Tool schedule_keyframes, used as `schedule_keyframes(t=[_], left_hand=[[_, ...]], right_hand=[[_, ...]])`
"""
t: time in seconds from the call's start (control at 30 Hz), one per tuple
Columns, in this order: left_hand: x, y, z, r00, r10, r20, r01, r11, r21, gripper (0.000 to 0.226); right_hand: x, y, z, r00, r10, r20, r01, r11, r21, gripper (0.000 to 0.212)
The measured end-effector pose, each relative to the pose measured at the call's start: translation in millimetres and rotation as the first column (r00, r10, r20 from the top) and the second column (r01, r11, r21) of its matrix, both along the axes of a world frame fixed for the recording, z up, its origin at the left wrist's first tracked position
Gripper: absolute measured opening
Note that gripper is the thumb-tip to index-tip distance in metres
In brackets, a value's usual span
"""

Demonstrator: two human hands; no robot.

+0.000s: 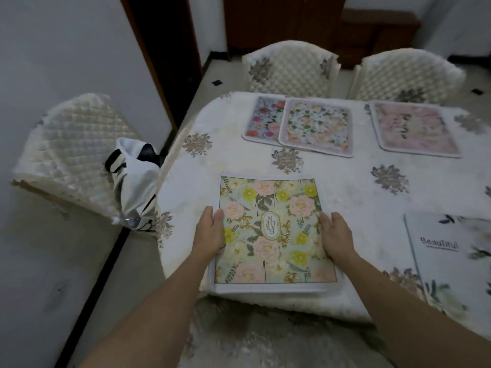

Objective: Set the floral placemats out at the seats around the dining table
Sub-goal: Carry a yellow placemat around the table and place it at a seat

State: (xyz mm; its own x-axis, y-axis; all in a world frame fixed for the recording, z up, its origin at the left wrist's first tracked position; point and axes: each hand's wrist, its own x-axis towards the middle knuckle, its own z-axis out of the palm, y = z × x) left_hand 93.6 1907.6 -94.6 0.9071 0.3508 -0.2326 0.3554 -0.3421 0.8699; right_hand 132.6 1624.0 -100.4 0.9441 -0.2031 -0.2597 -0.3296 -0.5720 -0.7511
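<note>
A yellow-green floral placemat (pixel 271 229) with pink roses and an oval label lies flat at the near edge of the dining table (pixel 233 166). My left hand (pixel 211 229) grips its left edge and my right hand (pixel 336 233) grips its right edge. At the far side lie a pale green floral placemat (pixel 317 127) overlapping a bright multicoloured one (pixel 263 118), and a pink one (pixel 414 128) further right. A white placemat (pixel 449 256) printed "Beautiful" sits at the near right, partly cut off.
Two quilted cream chairs (pixel 289 67) (pixel 406 73) stand behind the far side. A third chair (pixel 71 150) at the left holds a white and black bag (pixel 135 181). Dark wooden furniture (pixel 292 19) lines the back wall.
</note>
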Motion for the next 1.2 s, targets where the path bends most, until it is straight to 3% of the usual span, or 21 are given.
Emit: schedule_keyframes(t=[0.23,0.5,0.83,1.03,1.2], left_hand=[[36.0,-1.4,-35.1,0.982,-0.133,-0.136,0.129,0.991,-0.038,0.029],[49.4,-13.9,-62.8,0.964,-0.169,-0.206,0.155,0.984,-0.082,0.025],[44.4,-7.3,-75.6,0.963,-0.119,-0.243,0.107,0.992,-0.065,0.021],[45.3,-6.6,-82.7,0.958,-0.089,-0.274,0.079,0.996,-0.049,0.024],[46.7,-9.7,-77.1,0.956,-0.015,-0.294,0.035,0.997,0.062,0.017]], right_hand=[[-8.2,-24.8,-26.9,0.993,-0.051,-0.108,0.052,0.999,0.009,0.026],[-7.6,-38.8,-51.9,0.955,-0.192,-0.226,0.215,0.973,0.082,0.027],[-11.0,-37.0,-65.9,0.949,-0.179,-0.261,0.201,0.978,0.060,0.035],[-10.1,-37.4,-64.3,0.947,-0.169,-0.273,0.184,0.983,0.029,0.029],[-7.6,-40.5,-62.8,0.948,-0.173,-0.266,0.179,0.984,-0.004,0.025]])
